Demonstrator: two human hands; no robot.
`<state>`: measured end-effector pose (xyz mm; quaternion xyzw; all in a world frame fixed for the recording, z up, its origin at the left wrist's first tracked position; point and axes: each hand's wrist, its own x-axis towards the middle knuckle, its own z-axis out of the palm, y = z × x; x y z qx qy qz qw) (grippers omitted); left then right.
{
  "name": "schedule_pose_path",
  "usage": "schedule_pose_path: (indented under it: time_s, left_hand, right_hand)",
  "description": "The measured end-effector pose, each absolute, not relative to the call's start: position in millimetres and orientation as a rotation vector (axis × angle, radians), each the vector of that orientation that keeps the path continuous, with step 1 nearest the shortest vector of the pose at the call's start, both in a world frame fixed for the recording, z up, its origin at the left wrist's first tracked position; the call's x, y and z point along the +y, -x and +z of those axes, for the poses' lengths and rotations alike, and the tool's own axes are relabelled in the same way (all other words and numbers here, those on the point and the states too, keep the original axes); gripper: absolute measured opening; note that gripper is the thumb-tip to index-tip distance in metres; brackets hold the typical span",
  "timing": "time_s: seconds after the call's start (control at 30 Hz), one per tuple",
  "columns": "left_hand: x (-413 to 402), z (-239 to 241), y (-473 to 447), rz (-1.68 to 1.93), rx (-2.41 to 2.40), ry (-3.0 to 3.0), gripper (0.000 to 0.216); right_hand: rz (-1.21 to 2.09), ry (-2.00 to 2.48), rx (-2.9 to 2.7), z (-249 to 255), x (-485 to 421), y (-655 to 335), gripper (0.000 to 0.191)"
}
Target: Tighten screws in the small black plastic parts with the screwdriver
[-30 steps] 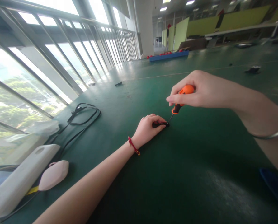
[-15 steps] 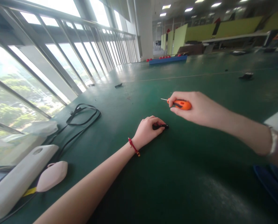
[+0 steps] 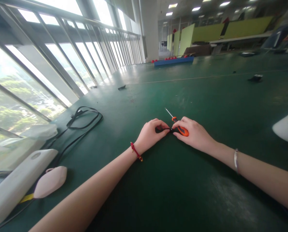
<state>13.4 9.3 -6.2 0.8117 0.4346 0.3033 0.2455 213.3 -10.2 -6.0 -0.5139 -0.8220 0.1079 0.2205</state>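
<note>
In the middle of the green table [image 3: 144, 100], my left hand [image 3: 151, 132] is closed on a small black part [image 3: 160, 130], mostly hidden by the fingers. My right hand [image 3: 194, 132] grips an orange and black screwdriver [image 3: 183, 130] by its handle. The thin metal shaft points up and to the left, away from the black part. My right thumb and fingertips are at the right end of that part, close against my left fingertips. Whether they pinch it too is too small to tell.
A looped black cable [image 3: 85, 117], a long white device [image 3: 23, 183] and a pale pink case [image 3: 50, 182] lie on the left. At the far edge is a blue tray [image 3: 174, 61] with red pieces. A white rounded object [image 3: 287, 127] stands at the right.
My right hand has come down and towards me with the screwdriver, up to my left hand. The screwdriver's tip has turned further upward. My left hand has stayed nearly in place.
</note>
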Motion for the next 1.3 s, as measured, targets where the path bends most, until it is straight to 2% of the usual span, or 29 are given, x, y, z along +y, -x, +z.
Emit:
schedule_pose_path:
  time_s: [0.6,0.87,1.3]
  left_hand:
    - [11,-5,-12,0.945,1.214,-2.098,0.015]
    - [-2,1,-13,1.043,1.200,-2.231,0.007]
    - [-12,0,-8,1.033,1.124,-2.423,0.009]
  right_hand:
    - [0.287,1.438,-2.235,-7,-9,-209,0.018]
    - [0.276,1.334,-2.139,-7,-15,-212,0.021]
    - [0.203,1.141,-2.199,-11,-19,-214,0.019]
